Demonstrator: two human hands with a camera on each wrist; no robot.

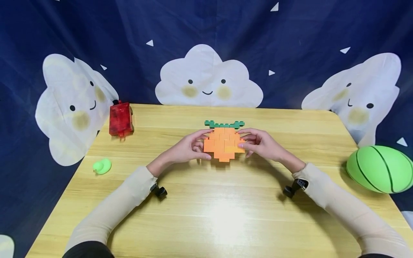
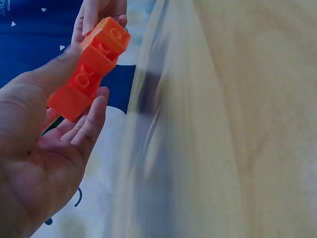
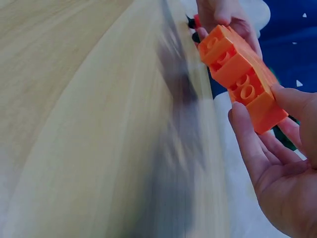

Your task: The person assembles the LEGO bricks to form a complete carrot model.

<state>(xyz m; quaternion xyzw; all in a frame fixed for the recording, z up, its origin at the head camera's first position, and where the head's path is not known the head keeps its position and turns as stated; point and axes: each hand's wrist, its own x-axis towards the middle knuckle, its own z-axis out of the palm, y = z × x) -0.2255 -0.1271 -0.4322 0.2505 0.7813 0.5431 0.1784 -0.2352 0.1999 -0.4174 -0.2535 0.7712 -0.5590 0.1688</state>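
Note:
Both hands hold a flat model built of orange toy bricks (image 1: 222, 145), with a strip of green bricks (image 1: 226, 125) along its top. In the head view it is raised off the table. My left hand (image 1: 190, 147) grips its left edge, thumb on the near side. The right hand (image 1: 262, 145) pinches the opposite edge. Seen from the left wrist, the orange bricks (image 2: 86, 74) show their hollow undersides, between the thumb and fingers of the left hand (image 2: 54, 144). The right wrist view shows the orange bricks (image 3: 242, 79) held likewise by the right hand (image 3: 287, 173).
A translucent red toy (image 1: 120, 120) stands at the table's back left corner, with a small green rubber duck (image 1: 102, 166) nearer. At the right edge lies a large green ball (image 1: 380, 168) with black lines. A dark blue cloud-print curtain (image 1: 209, 28) hangs behind the wooden table (image 1: 180, 222).

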